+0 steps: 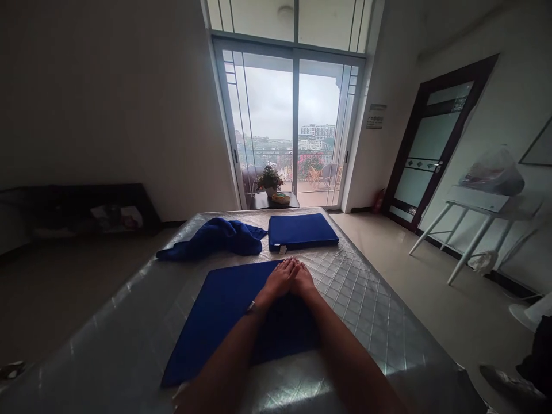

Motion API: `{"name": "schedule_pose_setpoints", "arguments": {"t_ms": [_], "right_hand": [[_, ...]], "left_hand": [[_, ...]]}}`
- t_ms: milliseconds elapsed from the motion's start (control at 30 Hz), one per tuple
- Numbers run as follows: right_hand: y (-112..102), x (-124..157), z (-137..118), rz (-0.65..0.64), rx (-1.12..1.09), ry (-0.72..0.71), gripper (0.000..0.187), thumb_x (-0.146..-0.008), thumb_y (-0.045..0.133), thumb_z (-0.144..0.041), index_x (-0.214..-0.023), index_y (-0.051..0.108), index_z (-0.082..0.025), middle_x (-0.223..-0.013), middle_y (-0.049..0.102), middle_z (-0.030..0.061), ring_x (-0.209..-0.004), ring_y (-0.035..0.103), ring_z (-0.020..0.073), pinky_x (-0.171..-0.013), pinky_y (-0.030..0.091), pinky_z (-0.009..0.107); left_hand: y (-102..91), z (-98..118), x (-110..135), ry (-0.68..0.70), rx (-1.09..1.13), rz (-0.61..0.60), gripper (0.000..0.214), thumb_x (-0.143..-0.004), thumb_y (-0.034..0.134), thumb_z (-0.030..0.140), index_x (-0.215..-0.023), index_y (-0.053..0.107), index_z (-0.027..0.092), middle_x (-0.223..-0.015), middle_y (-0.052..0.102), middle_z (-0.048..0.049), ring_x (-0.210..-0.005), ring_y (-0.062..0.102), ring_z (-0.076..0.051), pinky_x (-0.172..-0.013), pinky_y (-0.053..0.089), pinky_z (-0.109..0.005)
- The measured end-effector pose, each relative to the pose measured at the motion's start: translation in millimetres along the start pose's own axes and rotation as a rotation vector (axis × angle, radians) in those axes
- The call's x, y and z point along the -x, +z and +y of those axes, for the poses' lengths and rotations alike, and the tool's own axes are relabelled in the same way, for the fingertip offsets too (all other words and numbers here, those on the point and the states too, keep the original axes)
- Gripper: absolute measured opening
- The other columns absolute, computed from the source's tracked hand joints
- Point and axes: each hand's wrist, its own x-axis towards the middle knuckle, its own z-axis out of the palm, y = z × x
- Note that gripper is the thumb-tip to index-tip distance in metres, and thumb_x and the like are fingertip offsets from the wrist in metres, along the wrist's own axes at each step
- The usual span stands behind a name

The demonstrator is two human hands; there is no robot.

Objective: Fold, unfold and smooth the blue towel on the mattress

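Low in the centre, the spread blue towel (pixel 224 310) lies flat on the glossy quilted mattress cover (pixel 366 299). At its far edge, mid-frame, the left hand (pixel 280 279) and right hand (pixel 305 282) press palms down, side by side and touching, fingers straight, gripping nothing. The cover looks slick, so I judge a push could slide the cloth and bunch it. Just beyond, left of centre, 1 crumpled towel (pixel 215 237) lies close enough to snag; right of it, 1 folded towel (pixel 302 230). Farther up, a potted plant (pixel 269 179) stands before the glass doors (pixel 319 115); a white table (pixel 474 201) stands at right.

both hands (pixel 291 278) flat, blue towel (pixel 224 310)
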Motion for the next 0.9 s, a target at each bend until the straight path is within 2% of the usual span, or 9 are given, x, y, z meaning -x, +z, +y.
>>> {"name": "schedule_pose_setpoints", "arguments": {"t_ms": [100,300,433,633,733,900], "right_hand": [[1,-1,0,0.017,-0.013,0.011,0.068,-0.101,0.031,-0.035,-0.162,0.017,-0.009,-0.169,0.013,0.0096,-0.157,0.008,0.0201,-0.125,0.007,0.035],[0,-3,-6,0.052,-0.055,0.062,0.068,-0.103,0.021,-0.04,-0.161,0.022,-0.006,-0.169,0.017,0.0098,-0.156,0.012,0.0197,-0.125,0.007,0.036],[-2,-3,-7,0.046,-0.063,0.075,0.069,-0.102,0.022,-0.041,-0.161,0.021,-0.005,-0.169,0.016,0.009,-0.156,0.011,0.0186,-0.125,0.006,0.035],[0,-4,-6,0.053,-0.051,0.076,0.069,-0.102,0.022,-0.041,-0.161,0.021,-0.005,-0.169,0.016,0.0092,-0.156,0.011,0.0183,-0.125,0.006,0.035],[0,-5,-6,0.052,-0.037,0.073,0.069,-0.102,0.022,-0.041,-0.161,0.021,-0.005,-0.169,0.016,0.0092,-0.156,0.011,0.0183,-0.125,0.006,0.035],[0,-5,-6,0.037,-0.014,0.084,0.069,-0.103,0.021,-0.042,-0.161,0.02,-0.006,-0.169,0.015,0.0087,-0.156,0.01,0.0175,-0.125,0.007,0.035]], "left_hand": [[1.9,-6,3,-0.081,0.0,0.006,0.072,-0.104,0.009,0.055,-0.158,0.033,0.013,-0.163,0.035,-0.0175,-0.153,0.027,-0.027,-0.125,0.024,-0.051],[-12.2,-42,33,-0.266,-0.078,-0.02,0.079,-0.1,0.011,0.066,-0.159,0.032,0.017,-0.166,0.028,-0.0119,-0.155,0.021,-0.028,-0.126,0.016,-0.049],[-35.0,-77,66,-0.395,-0.145,-0.054,0.086,-0.099,0.008,0.068,-0.159,0.031,0.012,-0.167,0.024,-0.0148,-0.156,0.019,-0.029,-0.126,0.017,-0.049],[-65.1,-137,123,-0.605,-0.25,-0.034,0.09,-0.097,0.005,0.07,-0.16,0.026,0.008,-0.165,0.029,-0.0198,-0.153,0.026,-0.032,-0.124,0.02,-0.051],[-69.5,-145,134,-0.642,-0.243,-0.021,0.09,-0.097,0.01,0.071,-0.16,0.025,0.008,-0.166,0.025,-0.0206,-0.154,0.024,-0.033,-0.124,0.021,-0.049],[-70.7,-138,132,-0.634,-0.211,0.001,0.091,-0.097,0.015,0.072,-0.159,0.026,0.006,-0.166,0.021,-0.0226,-0.155,0.02,-0.033,-0.124,0.019,-0.049]]}}
